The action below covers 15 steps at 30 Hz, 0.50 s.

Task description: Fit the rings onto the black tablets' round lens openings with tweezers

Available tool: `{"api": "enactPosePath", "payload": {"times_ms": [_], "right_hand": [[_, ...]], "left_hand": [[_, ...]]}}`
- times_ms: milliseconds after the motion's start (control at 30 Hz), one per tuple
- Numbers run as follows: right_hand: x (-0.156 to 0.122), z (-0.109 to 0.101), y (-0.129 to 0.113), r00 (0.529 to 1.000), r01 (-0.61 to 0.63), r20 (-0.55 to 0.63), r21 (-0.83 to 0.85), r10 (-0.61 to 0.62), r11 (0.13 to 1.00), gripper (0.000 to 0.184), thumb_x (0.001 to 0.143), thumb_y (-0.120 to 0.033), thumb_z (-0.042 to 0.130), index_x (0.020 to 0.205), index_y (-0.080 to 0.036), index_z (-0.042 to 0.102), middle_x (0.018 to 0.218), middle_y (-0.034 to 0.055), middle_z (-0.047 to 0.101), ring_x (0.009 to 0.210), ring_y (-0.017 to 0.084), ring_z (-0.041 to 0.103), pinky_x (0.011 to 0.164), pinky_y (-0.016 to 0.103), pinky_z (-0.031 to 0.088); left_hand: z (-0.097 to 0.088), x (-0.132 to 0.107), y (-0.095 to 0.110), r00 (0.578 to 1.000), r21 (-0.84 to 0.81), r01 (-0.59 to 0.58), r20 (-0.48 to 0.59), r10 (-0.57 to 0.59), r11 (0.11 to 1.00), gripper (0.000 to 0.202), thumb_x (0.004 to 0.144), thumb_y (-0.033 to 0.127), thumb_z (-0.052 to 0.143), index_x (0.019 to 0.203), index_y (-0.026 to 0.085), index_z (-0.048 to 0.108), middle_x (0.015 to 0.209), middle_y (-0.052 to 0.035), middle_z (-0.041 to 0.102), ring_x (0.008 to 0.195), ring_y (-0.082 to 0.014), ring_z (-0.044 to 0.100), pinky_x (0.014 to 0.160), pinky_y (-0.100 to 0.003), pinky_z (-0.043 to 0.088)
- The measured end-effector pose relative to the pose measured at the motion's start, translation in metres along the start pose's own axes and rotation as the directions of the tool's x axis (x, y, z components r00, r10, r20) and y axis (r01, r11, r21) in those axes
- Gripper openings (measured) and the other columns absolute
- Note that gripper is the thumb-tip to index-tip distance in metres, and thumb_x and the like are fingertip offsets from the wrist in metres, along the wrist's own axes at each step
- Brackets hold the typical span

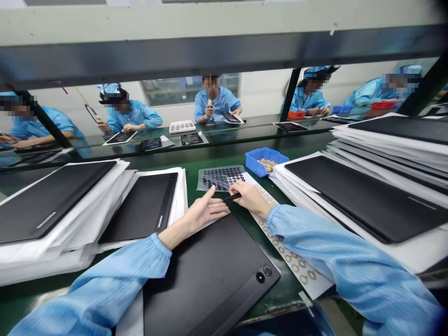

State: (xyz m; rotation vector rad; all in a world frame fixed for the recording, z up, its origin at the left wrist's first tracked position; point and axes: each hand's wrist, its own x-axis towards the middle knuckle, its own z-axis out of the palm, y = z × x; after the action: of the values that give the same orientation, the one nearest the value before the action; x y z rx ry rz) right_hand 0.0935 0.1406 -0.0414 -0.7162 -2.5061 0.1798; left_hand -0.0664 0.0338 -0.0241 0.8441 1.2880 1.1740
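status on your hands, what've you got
Right grip holding black pointed tool by sheet of black rings; left grip open, empty; black tablet below.

Fwd of the black tablet panel (210, 275), a gap is left betw. the L panel stack (140, 205) and R panel stack (364, 196). Gap is narrowed by L hand (206, 212), R hand (252, 198) w/ dark pen-like tool (231, 197), sticker sheet (219, 177), blue tray (266, 161). Farther fwd, way is barred by dark rail (224, 56).
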Motion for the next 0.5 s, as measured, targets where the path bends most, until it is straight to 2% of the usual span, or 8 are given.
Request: {"api": "enactPosePath", "payload": {"times_ms": [100, 167, 233, 367, 500], "right_hand": [[0.0, -0.001, -0.001, 0.999, 0.024, 0.024, 0.052, -0.025, 0.998, 0.012, 0.076, -0.004, 0.059, 0.078, -0.014, 0.064, 0.082, 0.0049, 0.062, 0.072, 0.014, 0.055, 0.068, 0.023, 0.04], [0.006, -0.004, -0.003, 0.998, 0.031, 0.054, 0.09, -0.036, 0.995, 0.01, 0.072, -0.005, 0.063, 0.074, -0.014, 0.065, 0.076, 0.0026, 0.063, 0.068, 0.012, 0.055, 0.066, 0.021, 0.039], [0.018, -0.008, -0.006, 0.998, 0.013, 0.065, 0.12, -0.021, 0.993, 0.007, 0.075, -0.011, 0.064, 0.07, -0.014, 0.065, 0.068, 0.0009, 0.062, 0.063, 0.011, 0.053, 0.062, 0.021, 0.037], [0.049, -0.01, -0.014, 0.998, -0.069, 0.024, 0.142, 0.066, 0.988, 0.024, 0.084, -0.021, 0.056, 0.064, -0.012, 0.065, 0.059, 0.0017, 0.06, 0.056, 0.01, 0.048, 0.056, 0.022, 0.029], [0.058, -0.002, -0.019, 0.994, -0.11, 0.032, 0.174, 0.106, 0.978, 0.018, 0.08, -0.018, 0.059, 0.066, -0.011, 0.069, 0.061, 0.0019, 0.064, 0.056, 0.01, 0.05, 0.056, 0.022, 0.029]], "left_hand": [[-0.002, 0.013, 0.002, 0.994, -0.158, 0.008, -0.104, -0.025, 0.987, 0.038, 0.096, 0.042, 0.046, 0.094, 0.006, 0.06, 0.099, -0.0167, 0.067, 0.09, -0.0198, 0.067, 0.08, -0.034, 0.057], [-0.004, 0.021, 0.002, 0.986, -0.215, -0.002, -0.163, -0.034, 0.977, 0.027, 0.095, 0.034, 0.052, 0.102, 0.009, 0.059, 0.1, -0.0101, 0.065, 0.088, -0.017, 0.066, 0.077, -0.033, 0.056], [-0.006, 0.027, 0.001, 0.979, -0.242, -0.008, -0.198, -0.041, 0.97, 0.025, 0.093, 0.031, 0.056, 0.109, 0.012, 0.059, 0.103, -0.0071, 0.063, 0.087, -0.0163, 0.064, 0.075, -0.033, 0.056], [-0.007, 0.032, 0.0, 0.975, -0.241, -0.017, -0.219, -0.038, 0.97, 0.026, 0.092, 0.03, 0.058, 0.112, 0.012, 0.058, 0.106, -0.0078, 0.062, 0.088, -0.0168, 0.063, 0.075, -0.034, 0.056], [-0.006, 0.032, -0.002, 0.976, -0.209, -0.021, -0.217, -0.026, 0.978, 0.026, 0.092, 0.03, 0.058, 0.111, 0.012, 0.059, 0.105, -0.0078, 0.062, 0.087, -0.0166, 0.063, 0.075, -0.033, 0.056]]}}
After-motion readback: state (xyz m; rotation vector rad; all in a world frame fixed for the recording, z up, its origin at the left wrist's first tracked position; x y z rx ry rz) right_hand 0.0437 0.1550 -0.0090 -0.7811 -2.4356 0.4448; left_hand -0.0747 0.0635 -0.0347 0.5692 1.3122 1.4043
